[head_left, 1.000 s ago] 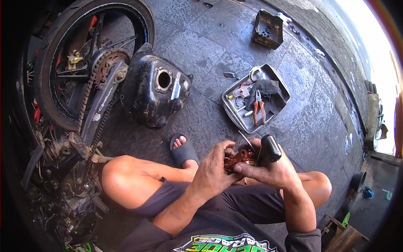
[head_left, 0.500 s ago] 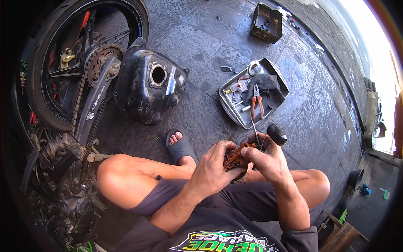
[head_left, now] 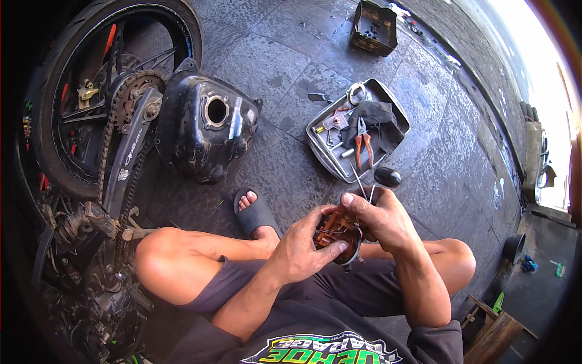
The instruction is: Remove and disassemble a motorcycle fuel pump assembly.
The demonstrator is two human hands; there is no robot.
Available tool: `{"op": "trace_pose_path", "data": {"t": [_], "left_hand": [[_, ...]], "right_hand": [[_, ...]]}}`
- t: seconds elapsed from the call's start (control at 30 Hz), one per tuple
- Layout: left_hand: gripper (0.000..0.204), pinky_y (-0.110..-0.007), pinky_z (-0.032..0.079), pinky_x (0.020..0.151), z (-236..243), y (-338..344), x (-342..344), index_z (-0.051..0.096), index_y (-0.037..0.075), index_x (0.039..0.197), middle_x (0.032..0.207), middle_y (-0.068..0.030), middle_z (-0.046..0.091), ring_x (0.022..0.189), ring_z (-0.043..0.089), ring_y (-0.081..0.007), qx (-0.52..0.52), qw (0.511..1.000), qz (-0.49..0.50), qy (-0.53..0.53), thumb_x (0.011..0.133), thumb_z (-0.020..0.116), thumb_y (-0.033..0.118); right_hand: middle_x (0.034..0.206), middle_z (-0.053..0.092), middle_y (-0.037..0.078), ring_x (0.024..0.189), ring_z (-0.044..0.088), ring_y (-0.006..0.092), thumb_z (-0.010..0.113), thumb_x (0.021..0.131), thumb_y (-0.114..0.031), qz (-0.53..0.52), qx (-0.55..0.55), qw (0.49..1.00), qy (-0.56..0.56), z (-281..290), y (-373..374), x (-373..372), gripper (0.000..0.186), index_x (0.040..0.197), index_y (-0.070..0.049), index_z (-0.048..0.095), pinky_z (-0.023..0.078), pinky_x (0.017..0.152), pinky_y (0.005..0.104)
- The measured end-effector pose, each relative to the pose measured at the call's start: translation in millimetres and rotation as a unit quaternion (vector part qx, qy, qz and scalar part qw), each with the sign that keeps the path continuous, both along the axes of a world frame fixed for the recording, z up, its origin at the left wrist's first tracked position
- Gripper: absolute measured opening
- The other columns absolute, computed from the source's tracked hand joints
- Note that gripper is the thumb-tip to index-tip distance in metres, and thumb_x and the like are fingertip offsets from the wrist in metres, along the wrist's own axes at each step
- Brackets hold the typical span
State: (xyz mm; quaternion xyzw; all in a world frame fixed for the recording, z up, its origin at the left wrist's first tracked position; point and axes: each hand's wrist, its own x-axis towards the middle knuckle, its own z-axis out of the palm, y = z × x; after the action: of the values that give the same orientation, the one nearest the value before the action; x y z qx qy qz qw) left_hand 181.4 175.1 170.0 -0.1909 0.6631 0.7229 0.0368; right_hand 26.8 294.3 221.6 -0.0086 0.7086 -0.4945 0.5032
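A rust-brown fuel pump unit with a round metal base is held above my lap. My left hand wraps its left side, the thumb lying across its lower part near the base. My right hand grips its upper right side, the thumb raised at the top and the other fingers partly hidden behind. Just beyond the right fingers sticks out a black, capsule-shaped float, and thin metal rods rise beside it. The inner faces of the unit against my palms are hidden.
Ahead, a grey tray holds orange-handled pliers, a dark cloth and small parts. A black fuel tank with a round opening lies left, beside a motorcycle wheel and chain. A dirty box stands farther off.
Both hands have turned the fuel pump unit, so more of its body and round base show. The right thumb has shifted from its middle to its top. The whole view has shifted slightly.
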Motion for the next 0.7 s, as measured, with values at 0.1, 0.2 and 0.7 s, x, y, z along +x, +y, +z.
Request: {"op": "trace_pose_path", "data": {"t": [0.1,0.2,0.7], "left_hand": [[0.057,-0.034,0.052,0.092,-2,-1,2,0.05,-0.003,0.135,0.118,-0.0172,0.064,0.11,0.064,-0.0215,0.185,0.982,0.029,0.013,0.09,0.075,0.021],[0.065,-0.036,0.049,0.103,-26,-8,8,0.043,-0.003,0.142,0.127,-0.0159,0.06,0.12,0.059,-0.0229,0.328,0.942,0.038,0.055,0.1,0.056,0.046],[0.044,-0.035,0.058,0.09,-8,10,0,0.047,-0.001,0.133,0.117,-0.0195,0.066,0.103,0.07,-0.0256,0.501,0.821,0.244,0.124,0.107,0.044,0.034]], "right_hand": [[0.071,0.059,0.002,0.058,0.051,0.0085,0.074,0.089,-0.032,-0.03,-0.008,0.999,-0.043,-1,8,-5,0.036,0.091,0.003,0.066,0.04,0.053,0.027],[0.066,0.052,-0.002,0.045,0.035,0.0039,0.07,0.09,-0.032,-0.063,-0.054,0.992,-0.099,-10,16,-7,0.033,0.095,0.0,0.066,0.024,0.041,0.0237],[0.071,0.047,-0.006,0.055,0.036,0.0021,0.059,0.098,-0.04,0.009,-0.177,0.984,-0.037,-22,18,1,0.052,0.126,0.003,0.056,0.022,0.047,0.0199]]}}
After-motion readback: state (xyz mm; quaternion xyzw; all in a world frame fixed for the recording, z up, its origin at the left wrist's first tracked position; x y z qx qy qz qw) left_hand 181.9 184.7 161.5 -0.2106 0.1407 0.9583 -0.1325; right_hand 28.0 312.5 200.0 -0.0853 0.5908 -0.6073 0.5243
